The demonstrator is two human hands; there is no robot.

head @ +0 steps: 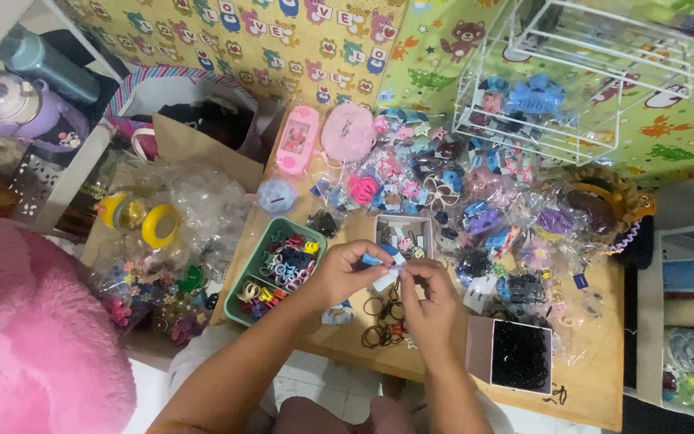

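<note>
- Wooden table [596,386]: low, pale brown, flat top; taken as the landmark for every entry below.
- Small blue-and-white item [381,268]: over the middle of the table, pinched between both hands; looks like a hair clip on a white card, though it is too small to tell for certain.
- Left hand [345,269]: forearm reaching in across the table's near edge, thumb and forefinger closed on the item's blue end.
- Right hand [430,301]: just right of the left hand, wrist bent, fingertips curled shut on the item's white end.
- Green tray [242,301]: plastic, rounded corners, divided; at the table's left edge, filled with small coloured rings and clips.
- Cardboard box [475,350]: square, open-topped, at the table's near right; packed with black elastic bands.
- Loose black elastic bands [379,321]: thin loops lying on the table under the hands.
- Bagged hair clips [475,201]: glossy clear sleeves, blue, pink and purple plastic, heaped across the table's far half.
- White wire rack [572,72]: thin coated wire, at the table's far right; blue claw clips inside.
- Pink fluffy fabric [34,337]: soft, shaggy, off the table's left side.
</note>
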